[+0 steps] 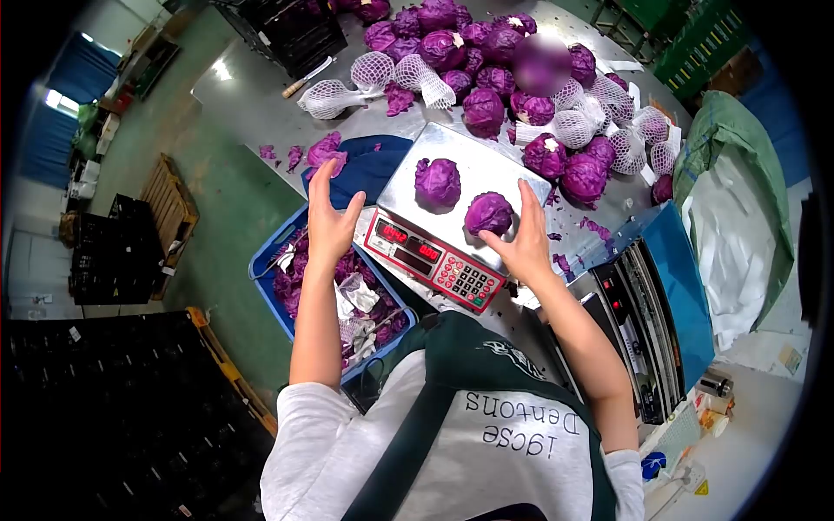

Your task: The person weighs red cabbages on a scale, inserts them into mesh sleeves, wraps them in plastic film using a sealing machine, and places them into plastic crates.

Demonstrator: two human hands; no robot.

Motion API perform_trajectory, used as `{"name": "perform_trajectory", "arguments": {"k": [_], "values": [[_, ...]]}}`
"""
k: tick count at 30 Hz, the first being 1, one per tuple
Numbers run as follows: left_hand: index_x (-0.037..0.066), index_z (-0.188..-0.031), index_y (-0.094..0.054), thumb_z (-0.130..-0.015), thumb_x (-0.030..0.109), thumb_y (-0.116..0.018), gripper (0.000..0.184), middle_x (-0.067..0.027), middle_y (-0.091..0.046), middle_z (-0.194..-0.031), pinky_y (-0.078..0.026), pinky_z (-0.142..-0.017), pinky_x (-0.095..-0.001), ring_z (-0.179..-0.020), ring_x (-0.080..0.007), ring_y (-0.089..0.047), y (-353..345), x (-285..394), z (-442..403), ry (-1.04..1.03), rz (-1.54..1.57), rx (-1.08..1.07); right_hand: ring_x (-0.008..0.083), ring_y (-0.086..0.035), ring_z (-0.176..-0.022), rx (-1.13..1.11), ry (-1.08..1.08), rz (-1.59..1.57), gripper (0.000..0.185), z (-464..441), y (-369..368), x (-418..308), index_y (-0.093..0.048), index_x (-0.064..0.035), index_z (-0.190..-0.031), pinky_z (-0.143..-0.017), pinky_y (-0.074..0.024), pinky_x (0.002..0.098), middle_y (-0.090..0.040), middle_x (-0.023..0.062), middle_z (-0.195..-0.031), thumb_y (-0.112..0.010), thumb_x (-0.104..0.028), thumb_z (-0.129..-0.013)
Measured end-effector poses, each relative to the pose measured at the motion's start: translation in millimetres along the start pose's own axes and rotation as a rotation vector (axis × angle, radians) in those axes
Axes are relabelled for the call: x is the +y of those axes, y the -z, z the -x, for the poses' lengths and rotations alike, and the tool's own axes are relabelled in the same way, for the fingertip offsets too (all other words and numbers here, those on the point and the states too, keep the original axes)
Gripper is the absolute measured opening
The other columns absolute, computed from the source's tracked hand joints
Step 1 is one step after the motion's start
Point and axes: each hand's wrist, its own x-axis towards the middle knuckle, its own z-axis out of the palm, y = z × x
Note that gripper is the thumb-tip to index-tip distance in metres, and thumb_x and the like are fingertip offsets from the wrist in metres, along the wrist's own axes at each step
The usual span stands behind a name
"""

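Note:
Two purple cabbages rest on the steel pan (426, 165) of a red digital scale (404, 247) whose displays glow with red digits. My right hand (524, 247) curves beside the right cabbage (488, 214). Its thumb is at the cabbage's lower edge, and the fingers stand apart from its right side. The left cabbage (437, 184) sits untouched. Left of the scale, my left hand (330, 224) is raised with thumb and fingers spread, holding nothing. Dark blue cloth (369, 165) lies just beyond it.
More purple cabbages (484, 111) and white foam net sleeves (373, 71) cover the far table. A knife (308, 76) lies near a black crate (291, 35). Below left stands a blue crate (276, 241) of leaves and scraps. A blue-sided machine (669, 295) and green sack (730, 148) are at right.

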Motion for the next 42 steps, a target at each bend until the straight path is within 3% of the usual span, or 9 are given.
{"name": "perform_trajectory", "arguments": {"k": [7, 12, 15, 21, 31, 33, 35, 39, 42], "values": [[0.003, -0.133, -0.042, -0.078, 0.018, -0.071, 0.064, -0.0165, -0.045, -0.132, -0.038, -0.097, -0.0387, -0.120, -0.0283, -0.045, -51, 10, 0, 0.073, 0.236, -0.181, 0.0384, -0.041, -0.122, -0.162, -0.165, -0.045, 0.087, -6, -24, 10, -0.035, -0.0068, -0.136, -0.101, -0.0377, 0.0443, -0.038, 0.0228, -0.134, -0.079, -0.033, -0.065], [0.000, -0.142, -0.024, -0.068, 0.028, -0.080, 0.097, -0.0227, -0.038, -0.136, -0.032, -0.105, -0.0382, -0.128, -0.0349, -0.037, -109, 18, -14, -0.031, 0.299, -0.339, 0.0359, -0.047, -0.114, 0.250, -0.269, -0.061, 0.074, -13, 11, 40, -0.042, -0.0031, -0.125, -0.098, -0.0391, 0.0419, -0.047, 0.0188, -0.121, -0.077, -0.023, -0.063], [0.001, -0.131, -0.041, -0.066, 0.023, -0.079, 0.078, -0.0195, -0.044, -0.129, -0.037, -0.102, -0.0373, -0.119, -0.0322, -0.046, -129, 17, -25, -0.098, 0.174, -0.430, 0.0382, -0.043, -0.116, 0.363, -0.463, 0.138, 0.078, -13, 24, 80, -0.039, -0.0041, -0.128, -0.100, -0.0354, 0.0431, -0.043, 0.0199, -0.126, -0.079, -0.020, -0.062], [0.005, -0.130, -0.046, -0.065, 0.027, -0.081, 0.077, -0.0206, -0.040, -0.136, -0.035, -0.105, -0.0385, -0.125, -0.0346, -0.043, -142, 36, -91, -0.342, 0.297, -1.024, 0.0384, -0.033, -0.128, -0.074, -0.882, 0.411, 0.087, 14, 9, 140, -0.030, -0.0089, -0.138, -0.105, -0.0310, 0.0478, -0.033, 0.0203, -0.139, -0.077, -0.023, -0.066], [-0.007, -0.124, -0.047, -0.077, 0.038, -0.069, 0.069, -0.0225, -0.055, -0.119, -0.041, -0.095, -0.0418, -0.112, -0.0370, -0.052, -350, 64, -213, -0.584, -0.091, -0.420, 0.0373, -0.043, -0.120, 0.255, -0.466, 0.171, 0.055, -31, 17, 102, -0.048, -0.0018, -0.124, -0.102, -0.0329, 0.0430, -0.045, 0.0198, -0.131, -0.068, -0.015, -0.075], [-0.010, -0.131, -0.035, -0.071, 0.038, -0.073, 0.085, -0.0305, -0.044, -0.130, -0.036, -0.102, -0.0429, -0.122, -0.0404, -0.042, -369, 88, -208, -0.345, -0.295, -0.769, 0.0372, -0.044, -0.119, 0.239, -0.399, 0.101, 0.053, -47, 11, 90, -0.049, -0.0019, -0.123, -0.101, -0.0349, 0.0424, -0.045, 0.0194, -0.130, -0.068, -0.012, -0.074], [-0.007, -0.134, -0.033, -0.070, 0.037, -0.073, 0.087, -0.0397, -0.026, -0.137, -0.032, -0.104, -0.0480, -0.123, -0.0500, -0.036, -393, 79, -166, -0.498, -0.236, -0.546, 0.0367, -0.043, -0.122, 0.203, -0.388, 0.034, 0.053, -57, 3, 82, -0.049, -0.0015, -0.124, -0.102, -0.0353, 0.0423, -0.045, 0.0189, -0.131, -0.068, -0.012, -0.076], [0.003, -0.122, -0.053, -0.076, 0.028, -0.068, 0.055, -0.0241, -0.051, -0.126, -0.034, -0.103, -0.0469, -0.119, -0.0383, -0.047, -350, 98, -194, -0.598, 0.198, -0.795, 0.0362, -0.036, -0.129, 0.064, -0.322, 0.026, 0.053, -50, -28, 85, -0.047, -0.0040, -0.127, -0.107, -0.0279, 0.0472, -0.044, 0.0158, -0.135, -0.066, -0.012, -0.079], [0.003, -0.107, -0.061, -0.072, 0.019, -0.071, 0.039, -0.0177, -0.058, -0.114, -0.037, -0.099, -0.0451, -0.114, -0.0349, -0.051, -342, 100, -254, -0.788, 0.224, -0.277, 0.0353, -0.033, -0.132, 0.005, -0.290, 0.149, 0.052, -49, -38, 84, -0.047, -0.0052, -0.127, -0.108, -0.0225, 0.0541, -0.043, 0.0130, -0.136, -0.065, -0.012, -0.079]]}}
